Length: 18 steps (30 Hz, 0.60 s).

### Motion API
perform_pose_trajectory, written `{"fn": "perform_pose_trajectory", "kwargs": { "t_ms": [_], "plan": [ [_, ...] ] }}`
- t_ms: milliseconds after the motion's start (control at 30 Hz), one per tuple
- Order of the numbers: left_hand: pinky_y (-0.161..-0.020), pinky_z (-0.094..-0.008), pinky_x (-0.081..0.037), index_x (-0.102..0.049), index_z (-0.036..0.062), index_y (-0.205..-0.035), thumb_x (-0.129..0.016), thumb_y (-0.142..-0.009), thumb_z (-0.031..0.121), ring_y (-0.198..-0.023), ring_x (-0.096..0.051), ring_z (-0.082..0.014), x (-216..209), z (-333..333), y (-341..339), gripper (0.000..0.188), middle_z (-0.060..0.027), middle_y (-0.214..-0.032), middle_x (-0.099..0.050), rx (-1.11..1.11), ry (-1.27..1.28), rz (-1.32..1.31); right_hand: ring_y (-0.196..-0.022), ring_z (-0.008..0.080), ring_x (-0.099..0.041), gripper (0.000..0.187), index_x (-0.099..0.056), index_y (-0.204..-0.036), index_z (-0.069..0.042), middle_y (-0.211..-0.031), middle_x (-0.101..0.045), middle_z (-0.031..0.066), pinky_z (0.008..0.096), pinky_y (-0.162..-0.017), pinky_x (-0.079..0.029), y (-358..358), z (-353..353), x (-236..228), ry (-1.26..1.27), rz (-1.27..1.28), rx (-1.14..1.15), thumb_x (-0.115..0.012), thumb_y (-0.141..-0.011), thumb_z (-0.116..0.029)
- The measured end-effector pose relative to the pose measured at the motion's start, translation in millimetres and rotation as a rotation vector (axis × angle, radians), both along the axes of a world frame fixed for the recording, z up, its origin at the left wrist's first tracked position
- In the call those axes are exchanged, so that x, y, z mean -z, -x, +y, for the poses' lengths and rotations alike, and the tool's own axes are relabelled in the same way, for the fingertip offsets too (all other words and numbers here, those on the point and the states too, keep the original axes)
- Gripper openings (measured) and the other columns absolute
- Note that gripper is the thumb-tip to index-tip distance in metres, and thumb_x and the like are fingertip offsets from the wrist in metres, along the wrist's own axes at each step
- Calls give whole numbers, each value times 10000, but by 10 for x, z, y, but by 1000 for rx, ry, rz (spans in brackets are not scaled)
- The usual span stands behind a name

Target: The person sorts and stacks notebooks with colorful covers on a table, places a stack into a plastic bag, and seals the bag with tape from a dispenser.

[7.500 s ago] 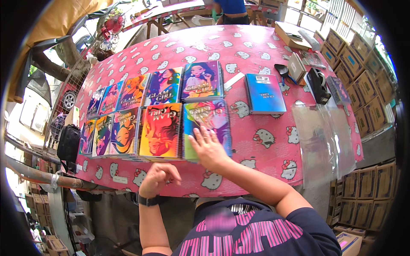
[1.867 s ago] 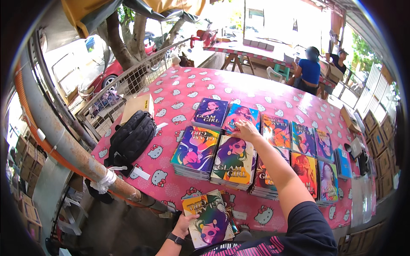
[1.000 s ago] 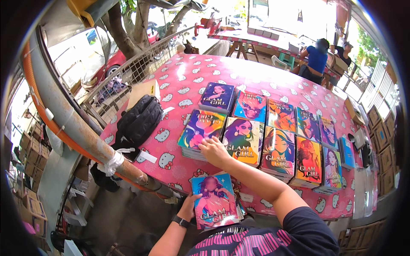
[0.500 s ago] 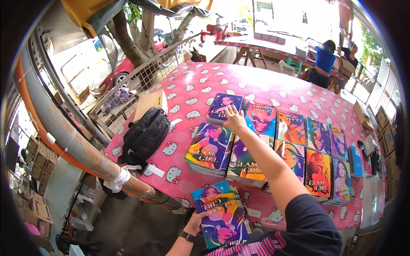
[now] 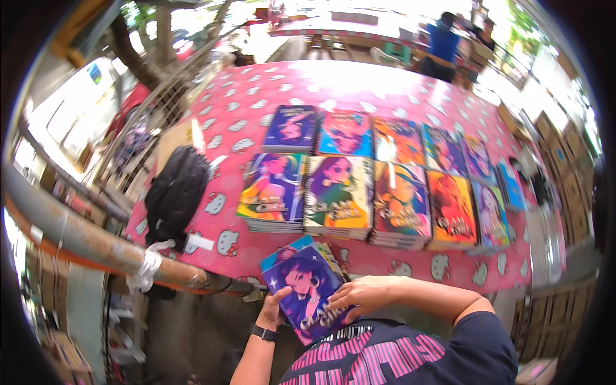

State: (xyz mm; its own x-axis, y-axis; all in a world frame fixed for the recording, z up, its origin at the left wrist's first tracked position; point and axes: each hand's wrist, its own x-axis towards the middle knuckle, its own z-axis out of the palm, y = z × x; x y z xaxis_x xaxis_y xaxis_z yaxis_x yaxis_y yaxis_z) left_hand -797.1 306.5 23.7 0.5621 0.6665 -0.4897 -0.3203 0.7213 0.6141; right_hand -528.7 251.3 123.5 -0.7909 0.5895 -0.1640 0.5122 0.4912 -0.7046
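A purple spiral notebook [image 5: 298, 276] with a drawn person on its cover lies on top of a few others, close to my body. My left hand [image 5: 274, 309], a dark watch on its wrist, grips the little stack from the left, thumb on the top cover. From the right, my right hand [image 5: 358, 296] holds the purple notebook by its lower right part, fingers on the cover. A blue notebook [image 5: 301, 244] and a yellow one peek out from underneath. Beyond them, piles of colourful notebooks stand in two rows, including a purple pile [image 5: 290, 128] at the far left and a yellow-green pile [image 5: 337, 192] in front.
The pink patterned table [image 5: 221, 269] carries a black bag [image 5: 176, 192] beside a cardboard box [image 5: 183, 138] at left. A rusty pipe [image 5: 96, 247] runs along the left front. Cardboard boxes [image 5: 555, 173] are stacked at right. Two people [image 5: 443, 48] are at the far table.
My right hand has come back from the far-left pile with a purple notebook, now on top of the stack in my left hand. The view has shifted.
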Motion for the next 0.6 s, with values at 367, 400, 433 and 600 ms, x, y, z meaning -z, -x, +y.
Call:
{"fn": "perform_pose_trajectory", "kwargs": {
  "t_ms": [367,400,433,600],
  "plan": [
    [-840,-366,-540,-485,-18,-1213,-623,-739,84,-946,-638,-237,-181,-218,-949,504,-127,-1094,-611,365,-96,1,-1269,334,-402,644,-514,-1266,-70,-1340,-474,152,450,-1040,-340,-2388,-1375,17,-644,-278,1411,-748,-666,-85],
    [-840,-360,-536,-483,-15,-1212,-630,-734,76,-945,-631,-235,-183,-297,-1105,509,-120,-1089,-606,397,-66,-10,-1306,321,-358,737,-457,-1326,-100,-1389,-429,139,536,-1044,-296,-2560,-1543,61,-600,-485,1505,-771,-660,-126],
    [-839,-353,-532,-481,-12,-1212,-638,-728,68,-945,-625,-232,-187,-392,-1267,515,-113,-1084,-601,429,-34,-18,-1315,312,-346,744,-448,-1334,-111,-1397,-422,128,561,-1037,-287,-2720,-1684,148,-583,-569,1499,-771,-664,-133],
    [-808,-353,-541,-495,8,-1189,-650,-748,83,-882,-638,-213,40,-884,-2029,474,-98,-1034,-614,548,55,-19,-1132,261,-526,521,-590,-1196,-112,-1197,-593,104,446,-947,-411,-3367,-2133,360,-781,-489,1376,-733,-695,-96]
  ]
}}
